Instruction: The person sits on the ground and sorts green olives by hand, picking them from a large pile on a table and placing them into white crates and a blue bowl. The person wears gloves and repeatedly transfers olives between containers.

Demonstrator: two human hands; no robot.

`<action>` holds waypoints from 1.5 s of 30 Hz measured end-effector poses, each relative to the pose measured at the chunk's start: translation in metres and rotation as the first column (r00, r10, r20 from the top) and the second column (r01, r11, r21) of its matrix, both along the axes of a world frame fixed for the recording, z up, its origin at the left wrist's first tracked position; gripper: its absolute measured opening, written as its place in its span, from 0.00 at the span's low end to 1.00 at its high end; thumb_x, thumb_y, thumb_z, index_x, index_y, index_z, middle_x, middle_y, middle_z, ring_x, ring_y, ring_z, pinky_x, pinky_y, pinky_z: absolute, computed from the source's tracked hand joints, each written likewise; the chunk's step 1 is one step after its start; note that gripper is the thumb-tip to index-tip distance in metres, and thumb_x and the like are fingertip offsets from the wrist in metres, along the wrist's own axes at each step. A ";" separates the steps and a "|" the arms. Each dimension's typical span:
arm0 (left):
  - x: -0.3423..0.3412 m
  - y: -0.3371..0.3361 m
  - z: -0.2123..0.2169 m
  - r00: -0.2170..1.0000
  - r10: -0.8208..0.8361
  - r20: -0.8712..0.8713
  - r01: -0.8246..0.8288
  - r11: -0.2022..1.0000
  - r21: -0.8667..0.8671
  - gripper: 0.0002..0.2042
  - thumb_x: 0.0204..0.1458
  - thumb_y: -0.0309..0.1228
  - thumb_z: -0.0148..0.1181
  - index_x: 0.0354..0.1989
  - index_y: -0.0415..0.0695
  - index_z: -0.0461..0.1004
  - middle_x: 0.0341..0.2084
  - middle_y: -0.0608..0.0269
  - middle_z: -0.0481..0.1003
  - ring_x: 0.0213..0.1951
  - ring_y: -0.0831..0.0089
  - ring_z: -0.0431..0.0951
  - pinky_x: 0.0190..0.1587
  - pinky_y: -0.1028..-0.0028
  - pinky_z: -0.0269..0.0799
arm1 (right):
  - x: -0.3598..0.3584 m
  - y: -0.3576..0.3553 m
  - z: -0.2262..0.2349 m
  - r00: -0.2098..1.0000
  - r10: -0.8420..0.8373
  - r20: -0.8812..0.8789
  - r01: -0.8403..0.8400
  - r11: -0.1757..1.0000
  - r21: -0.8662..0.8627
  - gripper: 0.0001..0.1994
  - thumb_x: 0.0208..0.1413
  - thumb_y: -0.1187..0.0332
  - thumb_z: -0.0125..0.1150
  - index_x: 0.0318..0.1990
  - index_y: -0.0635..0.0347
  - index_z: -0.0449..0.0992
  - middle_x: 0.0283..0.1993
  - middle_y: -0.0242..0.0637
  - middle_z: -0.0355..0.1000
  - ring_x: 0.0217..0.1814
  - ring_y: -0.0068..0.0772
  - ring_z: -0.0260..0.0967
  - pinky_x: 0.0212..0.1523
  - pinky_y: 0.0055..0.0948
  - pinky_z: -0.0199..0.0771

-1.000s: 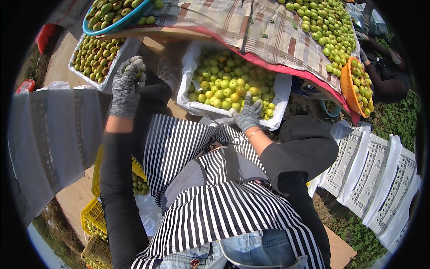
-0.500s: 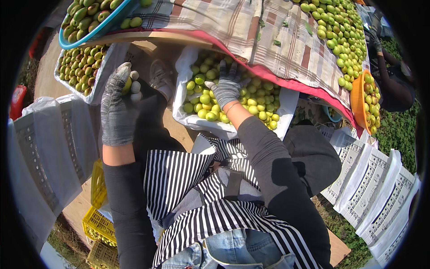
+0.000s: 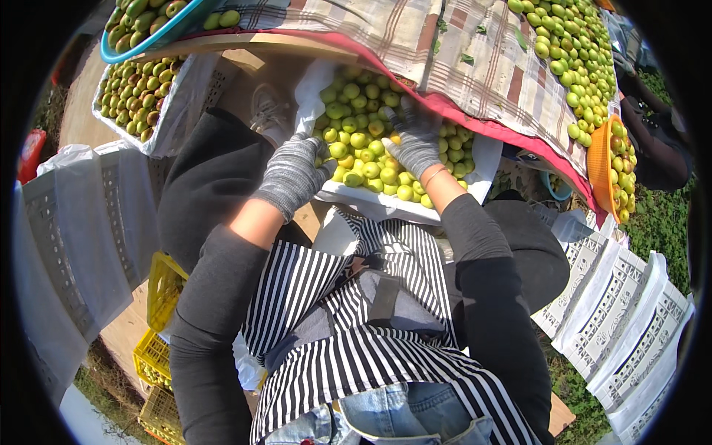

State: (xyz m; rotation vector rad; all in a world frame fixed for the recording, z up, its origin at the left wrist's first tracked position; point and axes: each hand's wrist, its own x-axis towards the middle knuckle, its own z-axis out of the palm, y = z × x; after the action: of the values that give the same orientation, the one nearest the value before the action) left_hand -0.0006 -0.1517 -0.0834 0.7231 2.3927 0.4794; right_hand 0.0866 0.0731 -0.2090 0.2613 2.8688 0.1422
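Observation:
A crate with a white liner (image 3: 386, 206) stands in front of me, full of small green and yellow fruits (image 3: 354, 111). My right hand (image 3: 415, 139), in a grey knit glove, lies palm down on the fruit pile with its fingers spread. My left hand (image 3: 294, 175), also in a grey glove, is at the crate's left edge. Its fingers curl down toward the fruits, and its back hides what is under them. I wear a black-and-white striped apron (image 3: 356, 326) and black sleeves.
A second lined crate of fruits (image 3: 133, 96) and a blue basin (image 3: 141, 33) are at upper left. A checked cloth (image 3: 475, 52) with loose fruits and an orange basket (image 3: 604, 167) are at right. White lined crates (image 3: 67, 222) and yellow crates (image 3: 159, 297) surround me. Another person's dark sleeve (image 3: 660, 159) is at far right.
My left hand dropped from up near the left crate to the left edge of the middle crate. My right hand moved further into the crate and spread flat on the fruits.

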 end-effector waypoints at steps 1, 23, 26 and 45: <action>0.009 0.007 -0.010 0.999 -0.036 0.037 0.037 0.999 -0.023 0.16 0.42 0.36 0.63 0.40 0.42 0.74 0.36 0.51 0.72 0.38 0.58 0.74 0.43 0.66 0.70 | 0.008 0.009 0.001 1.000 -0.003 -0.005 0.003 1.000 -0.011 0.34 0.44 0.43 0.53 0.61 0.35 0.56 0.70 0.38 0.36 0.71 0.47 0.30 0.60 0.67 0.28; 0.017 0.075 -0.097 0.990 -0.027 0.141 0.046 0.991 -0.129 0.22 0.34 0.36 0.68 0.41 0.44 0.73 0.32 0.52 0.76 0.36 0.60 0.76 0.41 0.68 0.71 | 0.108 0.019 -0.007 0.999 -0.033 -0.025 0.032 0.997 -0.070 0.41 0.43 0.36 0.48 0.64 0.43 0.50 0.67 0.42 0.43 0.70 0.46 0.32 0.62 0.64 0.21; 0.021 0.083 -0.108 0.995 0.098 -0.023 -0.098 0.995 0.002 0.22 0.37 0.36 0.66 0.42 0.42 0.72 0.36 0.51 0.75 0.39 0.58 0.74 0.43 0.67 0.70 | 0.105 0.041 -0.011 0.990 -0.061 -0.128 0.034 0.978 -0.205 0.39 0.44 0.38 0.49 0.64 0.42 0.51 0.67 0.40 0.44 0.70 0.42 0.33 0.64 0.59 0.25; -0.007 0.127 -0.116 0.999 -0.023 0.043 0.028 0.991 -0.129 0.31 0.40 0.38 0.63 0.53 0.40 0.62 0.45 0.46 0.69 0.47 0.53 0.70 0.49 0.64 0.67 | 0.036 0.094 -0.053 0.963 -0.210 -0.168 0.165 0.955 -0.245 0.31 0.50 0.45 0.45 0.58 0.54 0.59 0.62 0.47 0.52 0.65 0.49 0.46 0.64 0.47 0.42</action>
State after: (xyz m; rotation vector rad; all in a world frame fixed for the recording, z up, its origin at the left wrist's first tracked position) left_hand -0.0073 -0.0249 -0.1990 0.6784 2.3484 0.3215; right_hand 0.1225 0.1667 -0.2619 0.5257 2.9919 -0.2643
